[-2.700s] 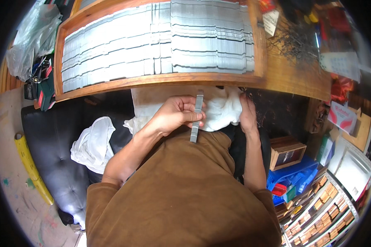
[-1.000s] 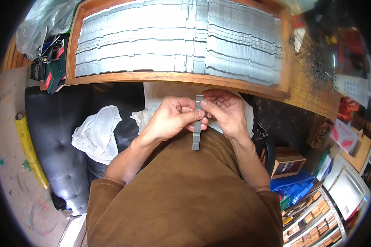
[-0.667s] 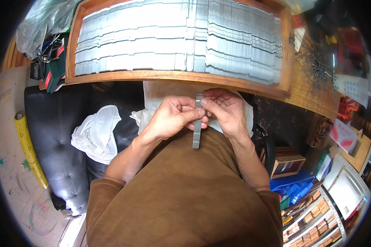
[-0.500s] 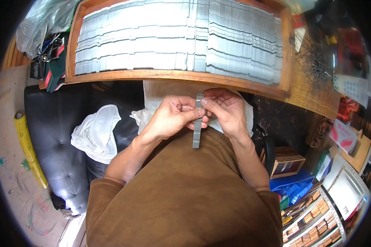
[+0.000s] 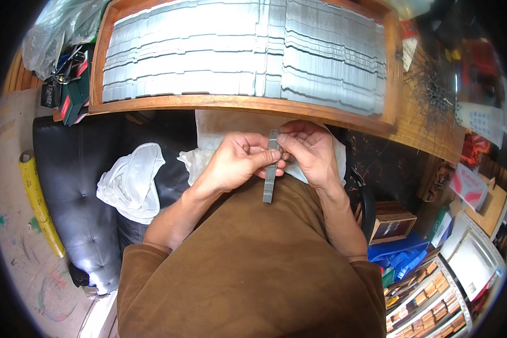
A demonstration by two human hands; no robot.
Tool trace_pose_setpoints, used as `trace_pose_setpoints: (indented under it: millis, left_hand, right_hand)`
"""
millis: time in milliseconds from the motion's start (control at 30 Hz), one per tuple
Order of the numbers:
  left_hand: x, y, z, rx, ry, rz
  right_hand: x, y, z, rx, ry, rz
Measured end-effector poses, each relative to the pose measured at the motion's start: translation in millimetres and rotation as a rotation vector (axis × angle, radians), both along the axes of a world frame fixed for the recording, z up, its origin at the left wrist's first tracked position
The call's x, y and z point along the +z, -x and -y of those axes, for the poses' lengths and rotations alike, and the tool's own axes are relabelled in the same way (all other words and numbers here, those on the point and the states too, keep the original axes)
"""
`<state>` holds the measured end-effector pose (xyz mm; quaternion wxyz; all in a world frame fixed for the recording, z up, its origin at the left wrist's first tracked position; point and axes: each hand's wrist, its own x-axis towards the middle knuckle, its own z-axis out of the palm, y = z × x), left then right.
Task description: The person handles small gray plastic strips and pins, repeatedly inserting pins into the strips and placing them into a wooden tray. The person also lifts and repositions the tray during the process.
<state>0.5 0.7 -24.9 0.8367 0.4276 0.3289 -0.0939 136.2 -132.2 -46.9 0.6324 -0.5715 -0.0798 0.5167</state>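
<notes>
A narrow grey metal strip [image 5: 268, 188] with lines across it stands roughly lengthwise before my chest. My left hand [image 5: 239, 160] pinches its middle between thumb and fingers. At its far end my right hand [image 5: 307, 149] is closed, thumb and fingertips against the strip's upper part. Fingers partly cover the strip's middle. Just beyond my hands sits a wooden tray [image 5: 208, 103] packed with rows of thin silver metal pieces [image 5: 180, 62].
A black tufted seat [image 5: 76, 191] with a crumpled white cloth [image 5: 132, 186] is at my left, beside a yellow roll [image 5: 39, 203]. To the right are a wooden tabletop [image 5: 434, 135], a wooden box [image 5: 394, 219] and a blue bag [image 5: 400, 256].
The strip's far end has tilted slightly to the right. Both hands keep their hold and have barely moved.
</notes>
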Motion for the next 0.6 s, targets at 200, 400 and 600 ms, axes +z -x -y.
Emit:
trace_pose_setpoints:
  millis: [200, 400, 600]
  left_hand:
    - [0, -1, 2, -0.005, -0.006, 0.004]
    - [2, -1, 2, -0.003, -0.014, -0.017]
    - [2, -5, 5, 0.019, -0.045, -0.109]
  right_hand:
    - [-2, -5, 2, 0.078, 0.042, 0.032]
    - [-1, -2, 0, 0.042, 0.06, 0.047]
    - [14, -14, 19, -0.01, 0.169, 0.1]
